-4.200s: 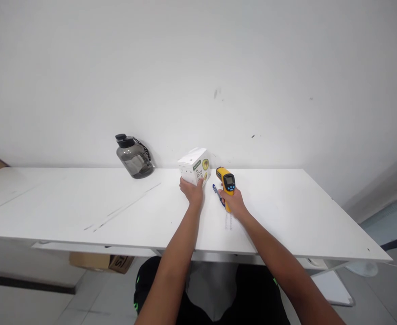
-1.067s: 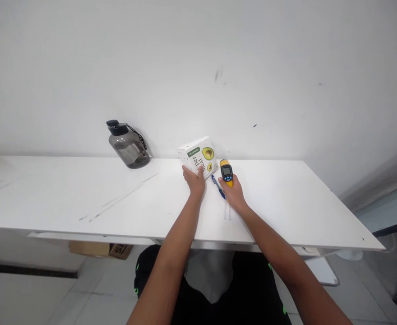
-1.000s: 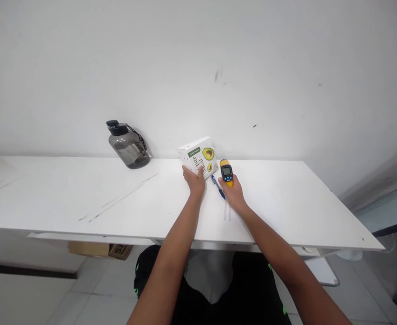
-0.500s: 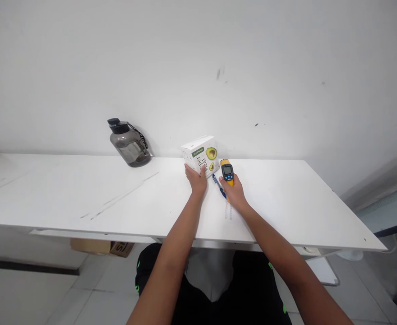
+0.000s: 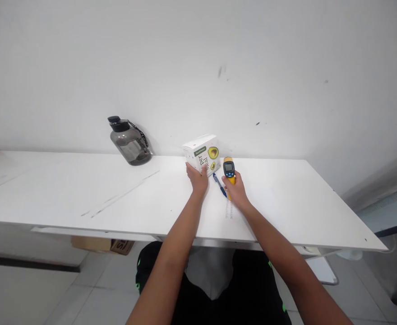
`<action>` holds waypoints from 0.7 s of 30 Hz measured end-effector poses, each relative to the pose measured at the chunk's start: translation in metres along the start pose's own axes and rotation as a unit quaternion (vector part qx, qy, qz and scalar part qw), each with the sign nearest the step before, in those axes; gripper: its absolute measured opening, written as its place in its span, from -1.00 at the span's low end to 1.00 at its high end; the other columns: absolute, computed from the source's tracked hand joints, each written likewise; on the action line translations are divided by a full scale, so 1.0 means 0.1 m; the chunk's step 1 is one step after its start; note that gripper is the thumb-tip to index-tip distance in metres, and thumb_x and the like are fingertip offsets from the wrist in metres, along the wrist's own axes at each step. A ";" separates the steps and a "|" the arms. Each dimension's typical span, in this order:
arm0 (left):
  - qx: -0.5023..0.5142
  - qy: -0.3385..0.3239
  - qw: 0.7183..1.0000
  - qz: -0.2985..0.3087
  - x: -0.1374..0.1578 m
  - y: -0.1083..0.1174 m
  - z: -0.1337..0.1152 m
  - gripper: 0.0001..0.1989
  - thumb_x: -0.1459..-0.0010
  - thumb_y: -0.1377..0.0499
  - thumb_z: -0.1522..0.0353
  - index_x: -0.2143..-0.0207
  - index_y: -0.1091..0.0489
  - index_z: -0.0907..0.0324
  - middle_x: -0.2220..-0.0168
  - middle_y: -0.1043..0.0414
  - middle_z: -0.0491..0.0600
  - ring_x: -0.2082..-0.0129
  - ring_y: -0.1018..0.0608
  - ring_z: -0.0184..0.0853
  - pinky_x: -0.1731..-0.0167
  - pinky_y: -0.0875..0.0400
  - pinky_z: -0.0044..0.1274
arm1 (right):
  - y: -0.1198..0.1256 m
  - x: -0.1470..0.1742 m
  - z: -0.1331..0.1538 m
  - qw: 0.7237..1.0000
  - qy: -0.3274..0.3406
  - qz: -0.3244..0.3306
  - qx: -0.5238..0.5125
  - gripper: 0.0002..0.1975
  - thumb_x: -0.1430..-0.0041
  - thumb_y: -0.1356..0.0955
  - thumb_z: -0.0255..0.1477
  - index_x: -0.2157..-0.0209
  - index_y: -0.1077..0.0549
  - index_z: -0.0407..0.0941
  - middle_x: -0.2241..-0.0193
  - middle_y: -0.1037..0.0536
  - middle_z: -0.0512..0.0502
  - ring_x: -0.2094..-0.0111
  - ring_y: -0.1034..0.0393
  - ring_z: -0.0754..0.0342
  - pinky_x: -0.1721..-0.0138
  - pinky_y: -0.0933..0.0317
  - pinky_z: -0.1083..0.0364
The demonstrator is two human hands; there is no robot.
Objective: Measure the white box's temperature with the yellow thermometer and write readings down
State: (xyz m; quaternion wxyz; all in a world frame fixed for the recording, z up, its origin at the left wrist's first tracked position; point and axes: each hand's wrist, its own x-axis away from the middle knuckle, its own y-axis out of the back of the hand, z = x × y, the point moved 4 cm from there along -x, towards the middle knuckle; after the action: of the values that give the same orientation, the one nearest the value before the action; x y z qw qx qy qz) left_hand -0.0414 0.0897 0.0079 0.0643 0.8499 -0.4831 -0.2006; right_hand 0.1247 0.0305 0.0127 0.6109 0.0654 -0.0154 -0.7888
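Observation:
A white carton point(image 5: 203, 155) with avocado pictures and a green label stands tilted on the white table, near the wall. Wrapped round its lower left part is my left hand point(image 5: 197, 177), thumb on the front face. My right hand point(image 5: 237, 188) grips a yellow and black infrared thermometer point(image 5: 229, 169) by its handle, with its small screen facing me. Between the two hands a blue pen point(image 5: 219, 185) lies on the table, its lower end close to my right fingers. Faint writing point(image 5: 229, 210) shows just below the pen.
A grey translucent water bottle point(image 5: 131, 146) with a black lid and strap stands to the left by the wall. The white table point(image 5: 66, 189) ends at a slanted right edge. Beneath it are a cardboard box point(image 5: 97, 244) and a white board point(image 5: 322, 271).
The thermometer and my right hand have shifted very slightly. My left hand keeps its hold on the carton. The whole view has moved a little.

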 end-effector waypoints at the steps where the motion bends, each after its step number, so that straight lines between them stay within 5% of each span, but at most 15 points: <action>1: 0.000 0.000 1.000 0.001 0.00 0.00 0.00 -0.11 -0.20 -0.11 0.15 -0.37 0.29 0.38 -0.40 0.16 0.32 -0.41 0.07 -0.05 -0.36 0.12 -0.23 | 0.00 0.00 0.00 1.000 -0.013 0.004 -0.004 -0.36 0.04 -0.36 -0.18 -0.09 -0.20 -0.05 0.24 -0.48 -0.04 0.32 -0.41 0.05 0.24 -0.31 0.03; 8: 0.001 0.006 1.000 0.001 0.00 0.00 0.00 -0.12 -0.19 -0.12 0.15 -0.37 0.27 0.31 -0.39 0.14 0.29 -0.41 0.04 -0.05 -0.36 0.11 -0.23 | 0.09 -0.05 0.05 0.997 0.027 0.013 0.065 -0.25 0.04 -0.32 -0.31 -0.18 0.02 -0.05 0.12 -0.47 -0.13 0.22 -0.44 -0.01 0.15 -0.29 -0.01; 15: 0.006 0.010 1.000 -0.003 0.00 0.00 0.00 -0.11 -0.19 -0.13 0.17 -0.37 0.29 0.29 -0.39 0.12 0.29 -0.40 0.02 -0.04 -0.35 0.09 -0.22 | 0.28 -0.19 0.05 0.950 0.044 -0.028 0.307 -0.42 -0.09 -0.33 -0.29 -0.14 -0.14 -0.04 0.02 -0.53 -0.20 0.12 -0.48 -0.15 0.04 -0.21 -0.10; 21: 0.007 0.005 1.000 0.005 0.01 0.00 0.01 -0.11 -0.19 -0.12 0.16 -0.37 0.29 0.32 -0.39 0.13 0.30 -0.40 0.03 -0.04 -0.36 0.09 -0.23 | 0.29 -0.28 -0.05 0.921 0.041 -0.040 0.385 -0.44 -0.13 -0.30 -0.30 -0.16 -0.19 -0.14 0.07 -0.56 -0.24 0.04 -0.44 -0.13 -0.14 -0.02 -0.12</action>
State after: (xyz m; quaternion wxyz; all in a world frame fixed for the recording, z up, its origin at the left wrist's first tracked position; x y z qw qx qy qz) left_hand -0.0411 0.0892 0.0069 0.0614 0.8490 -0.4881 -0.1930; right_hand 0.1605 0.0505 0.0133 0.5070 0.3281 -0.2898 -0.7425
